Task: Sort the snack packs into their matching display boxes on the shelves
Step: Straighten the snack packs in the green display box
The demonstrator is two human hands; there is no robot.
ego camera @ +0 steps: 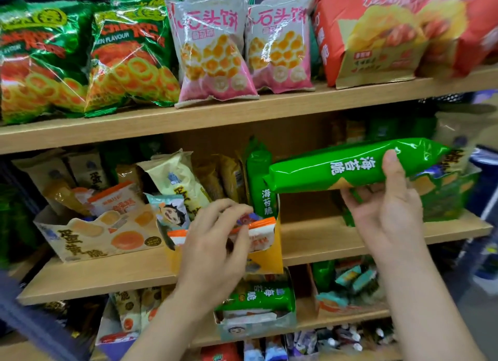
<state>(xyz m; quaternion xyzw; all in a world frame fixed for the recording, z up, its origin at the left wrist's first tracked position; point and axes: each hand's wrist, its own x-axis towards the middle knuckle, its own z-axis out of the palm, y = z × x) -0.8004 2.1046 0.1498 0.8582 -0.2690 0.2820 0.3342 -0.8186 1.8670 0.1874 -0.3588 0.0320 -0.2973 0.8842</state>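
My right hand (388, 212) holds a long green snack pack (336, 166) level, in front of the middle shelf, thumb on its front. Behind it at the right stands a green display box (447, 196). My left hand (215, 242) pinches an orange-and-white snack pack (262, 232) at the top of an orange display box (266, 261) on the middle shelf. A second green pack (260, 182) stands upright in that orange box. To the left, a cream display box (102, 236) printed with round crackers holds mixed packs.
Green ring-snack bags (129, 50), pink cracker bags (213, 47) and red chip bags (377, 31) fill the top shelf. The lower shelf has a box with a green pack (256, 296) and teal packs (353, 279). A wooden shelf board (310, 234) shows between the boxes.
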